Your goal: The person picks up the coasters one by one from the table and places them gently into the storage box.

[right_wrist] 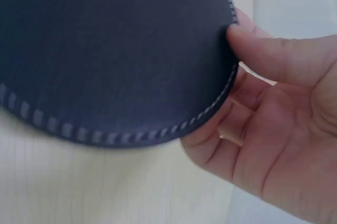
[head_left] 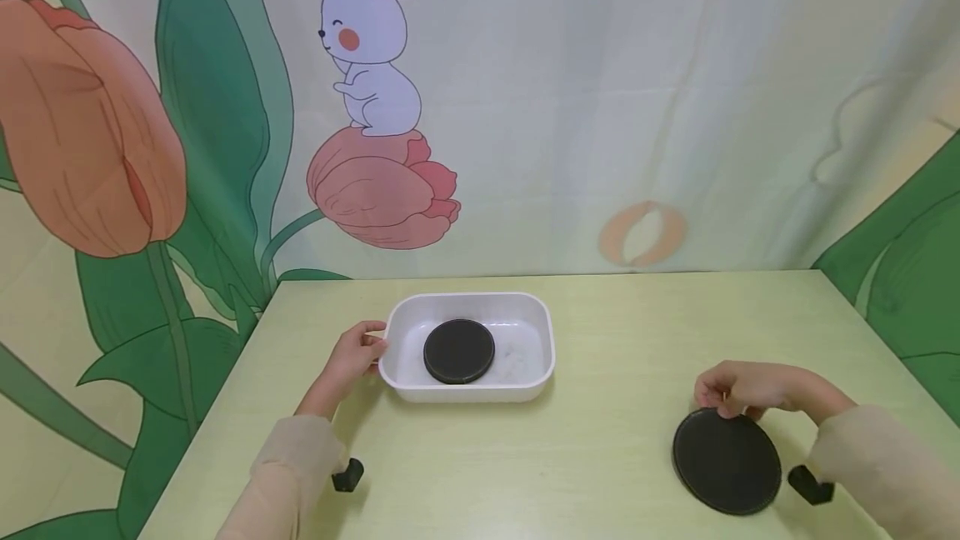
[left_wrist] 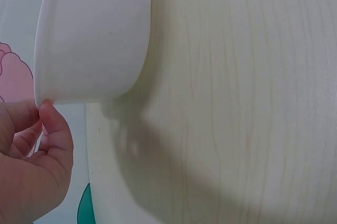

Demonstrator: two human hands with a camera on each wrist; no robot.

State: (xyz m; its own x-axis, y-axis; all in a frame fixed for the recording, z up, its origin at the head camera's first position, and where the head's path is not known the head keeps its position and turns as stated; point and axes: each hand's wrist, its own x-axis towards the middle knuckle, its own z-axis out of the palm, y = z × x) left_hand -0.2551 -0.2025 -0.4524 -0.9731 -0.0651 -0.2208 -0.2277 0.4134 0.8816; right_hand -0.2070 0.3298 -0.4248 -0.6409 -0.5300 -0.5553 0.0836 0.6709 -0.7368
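My left hand (head_left: 356, 357) pinches the left rim of a white rectangular tray (head_left: 517, 391) on the table. The left wrist view shows thumb and finger on the rim of the tray (left_wrist: 95, 40). Inside the tray lies a round black coaster (head_left: 459, 351). At the right, my right hand (head_left: 750, 386) pinches the far edge of another round black coaster (head_left: 727, 462), which hangs tilted in front of the fingers. Up close, this coaster (right_wrist: 116, 56) has pale stitching along its edge; the thumb of my right hand (right_wrist: 284, 113) presses its face, with fingers behind.
The pale wood-grain table (head_left: 600, 440) ends at a light curtain (head_left: 562, 107) printed with a rabbit and tulips. A black wrist-mounted piece (head_left: 348, 475) sticks out by the left sleeve, another (head_left: 810, 485) by the right sleeve.
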